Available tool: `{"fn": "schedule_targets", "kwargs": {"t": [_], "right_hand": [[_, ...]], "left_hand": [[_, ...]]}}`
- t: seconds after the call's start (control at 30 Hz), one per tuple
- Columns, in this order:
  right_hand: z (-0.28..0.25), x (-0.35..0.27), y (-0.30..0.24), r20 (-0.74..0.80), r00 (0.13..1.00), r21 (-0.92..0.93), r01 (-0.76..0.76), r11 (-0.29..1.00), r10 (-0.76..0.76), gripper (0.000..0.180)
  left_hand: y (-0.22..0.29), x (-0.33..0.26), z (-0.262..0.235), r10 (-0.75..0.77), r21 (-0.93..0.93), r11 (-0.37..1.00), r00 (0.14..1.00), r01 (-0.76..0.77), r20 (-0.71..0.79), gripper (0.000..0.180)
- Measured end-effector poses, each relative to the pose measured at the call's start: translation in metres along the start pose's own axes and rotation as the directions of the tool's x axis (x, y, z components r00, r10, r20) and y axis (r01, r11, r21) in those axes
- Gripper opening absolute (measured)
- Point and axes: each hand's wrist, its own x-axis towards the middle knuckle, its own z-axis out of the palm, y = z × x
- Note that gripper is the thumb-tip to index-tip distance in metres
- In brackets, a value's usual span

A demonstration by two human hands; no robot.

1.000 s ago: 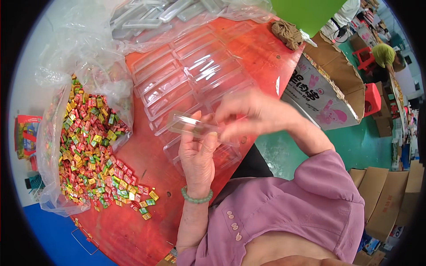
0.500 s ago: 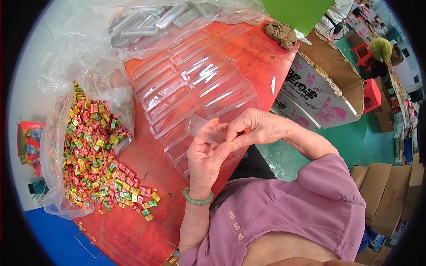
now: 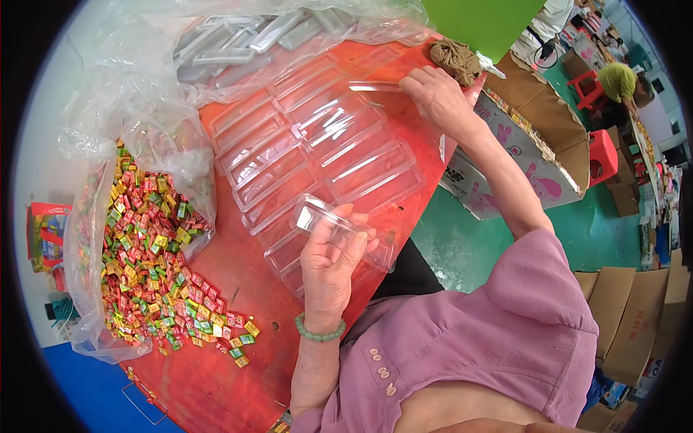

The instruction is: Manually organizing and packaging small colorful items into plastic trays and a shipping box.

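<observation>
Right hand (image 3: pixel 439 99) has swung from the left hand (image 3: pixel 328 270) to the far side of the worktop (image 3: pixel 231 375), fingers (image 3: pixel 411 81) pinching a clear strip (image 3: pixel 372 86); left fingers clasp a clear tray (image 3: pixel 312 213) above tray rows (image 3: pixel 354 141); wrapped sweets (image 3: pixel 155 278) spill from the plastic bag (image 3: pixel 144 108).

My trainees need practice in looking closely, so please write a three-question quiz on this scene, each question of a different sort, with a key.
1. Multiple choice. What do the fingers of the left hand hold?
A) a pair of scissors
B) a clear plastic tray
C) a glass bottle

2. True or false. The right hand is nearer to the crumpled brown cloth than to the heap of small wrapped pieces.

3. Fill the gap. The green beaded bracelet is worn on the ____ wrist.

Key: 1. B; 2. True; 3. left
</observation>
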Motion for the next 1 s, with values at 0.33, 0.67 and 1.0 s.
{"fn": "schedule_targets", "kwargs": {"t": [0.33, 0.67, 1.0], "right_hand": [[0.054, 0.006, 0.056, 0.023, 0.999, -0.051, 0.047, 0.998, -0.046, 0.021], [0.048, 0.023, 0.046, 0.188, 0.979, 0.069, -0.096, 0.993, 0.082, 0.045], [0.091, 0.05, 0.043, 0.431, 0.862, 0.102, -0.339, 0.935, 0.266, 0.06]], "left_hand": [[0.005, 0.001, -0.003, 0.004, 0.011, 1.0, 1.0, -0.003, -0.03, 0.045], [0.005, 0.0, -0.006, -0.023, -0.011, 1.0, 1.0, 0.023, -0.013, 0.048], [0.003, 0.001, -0.006, 0.014, 0.031, 0.999, 1.0, -0.013, -0.011, 0.047]]}}
